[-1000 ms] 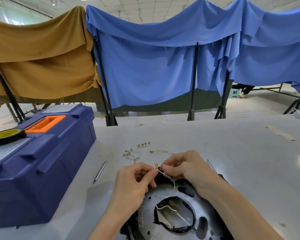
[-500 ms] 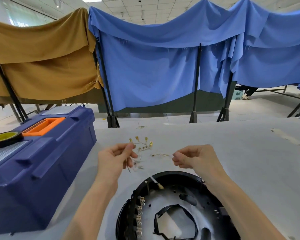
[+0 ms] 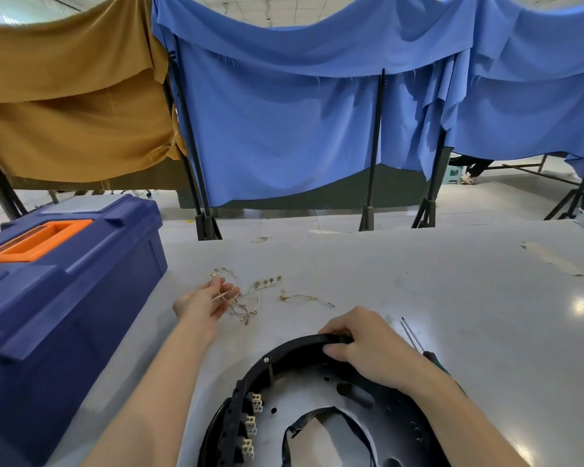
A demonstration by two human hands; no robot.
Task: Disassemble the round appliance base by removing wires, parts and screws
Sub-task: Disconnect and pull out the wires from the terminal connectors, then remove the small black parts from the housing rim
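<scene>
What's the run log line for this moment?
left hand: relaxed, thin wire across fingers, beside removed wires | right hand: grips round base rim | terminal blocks: mounted in base

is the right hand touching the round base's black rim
Touching. The head view shows the right hand gripping the round base at its far black rim, with the fingers curled over the edge.

right hand (image 3: 368,348) grips the round base (image 3: 304,396) at its rim; left hand (image 3: 201,303) carries a thin wire (image 3: 221,295).
</scene>
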